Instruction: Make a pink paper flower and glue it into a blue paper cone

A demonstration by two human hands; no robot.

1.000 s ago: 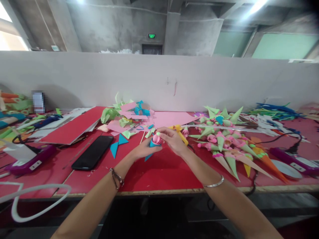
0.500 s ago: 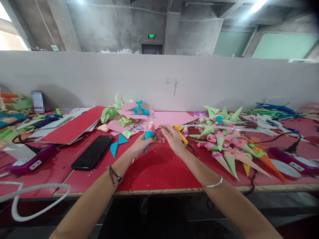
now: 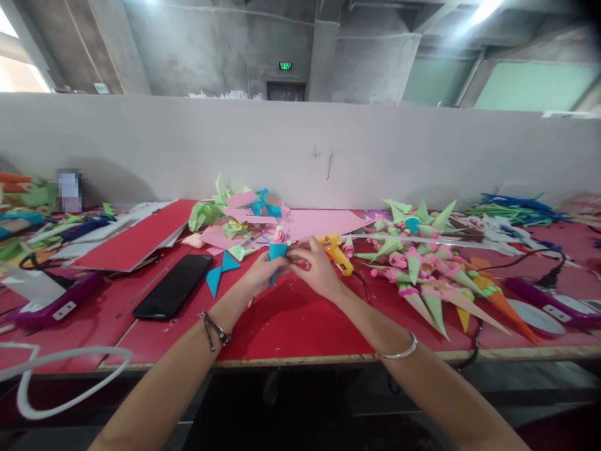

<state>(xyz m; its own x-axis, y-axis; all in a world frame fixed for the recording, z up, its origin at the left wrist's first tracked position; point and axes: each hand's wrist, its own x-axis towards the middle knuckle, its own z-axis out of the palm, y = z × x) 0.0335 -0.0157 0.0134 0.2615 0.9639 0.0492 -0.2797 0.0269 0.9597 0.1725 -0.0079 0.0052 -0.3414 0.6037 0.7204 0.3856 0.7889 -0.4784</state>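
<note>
My left hand [image 3: 260,274] is closed around a blue paper cone [image 3: 277,253] topped with a pink and green swirl, held upright above the red table [image 3: 291,326]. My right hand [image 3: 315,268] meets it from the right, its fingers pinching the cone's side. A yellow glue gun [image 3: 335,252] lies just behind my right hand. Blue paper triangles [image 3: 220,274] lie left of my left hand.
A black phone [image 3: 174,286] lies to the left. A heap of finished green, pink and orange cones [image 3: 429,269] fills the right side. Pink sheets [image 3: 319,223] and paper scraps sit at the back, a red sheet [image 3: 141,239] and purple glue guns [image 3: 56,299] at the sides.
The cone went from tilted to upright and moved slightly back and left. My right hand let go for a moment, then closed on the cone again.
</note>
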